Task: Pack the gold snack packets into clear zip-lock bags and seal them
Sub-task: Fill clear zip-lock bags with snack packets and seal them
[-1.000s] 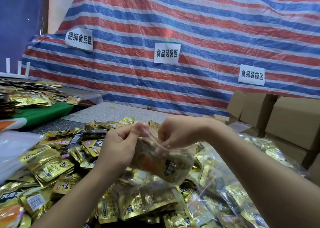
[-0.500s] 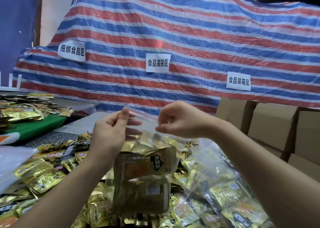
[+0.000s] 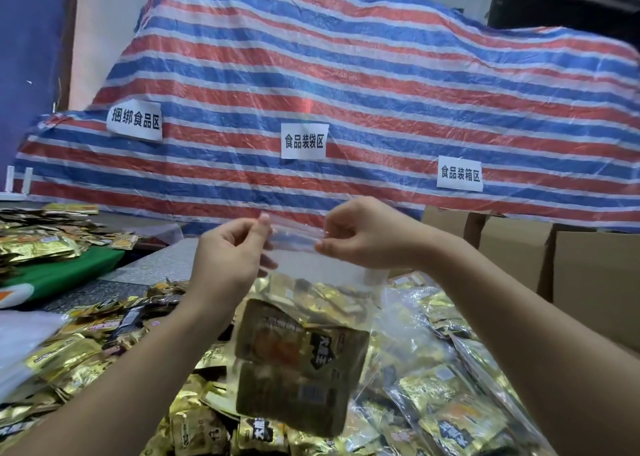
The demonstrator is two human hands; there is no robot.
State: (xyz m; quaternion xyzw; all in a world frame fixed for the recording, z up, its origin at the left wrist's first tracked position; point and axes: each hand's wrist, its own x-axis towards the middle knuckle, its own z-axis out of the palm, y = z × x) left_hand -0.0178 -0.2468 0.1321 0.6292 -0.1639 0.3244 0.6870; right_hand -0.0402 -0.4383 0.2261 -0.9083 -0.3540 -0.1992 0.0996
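A clear zip-lock bag (image 3: 329, 282) hangs upright in the air in front of me with gold snack packets (image 3: 301, 365) resting in its bottom. My left hand (image 3: 232, 258) pinches the bag's top strip at the left end. The right end of that strip is pinched by my right hand (image 3: 360, 234). Below the bag a heap of loose gold packets (image 3: 86, 351) covers the table.
Filled zip-lock bags (image 3: 446, 396) lie at the lower right. Brown cardboard boxes (image 3: 519, 258) stand at the right. A striped tarp (image 3: 346, 92) with paper labels hangs behind. More gold packets (image 3: 38, 241) sit on a green cloth (image 3: 62, 275) at the left.
Both hands have lifted the bag from the pile up into the air, so it now hangs straight down with the packets at its bottom. The hands have drawn apart along the top strip.
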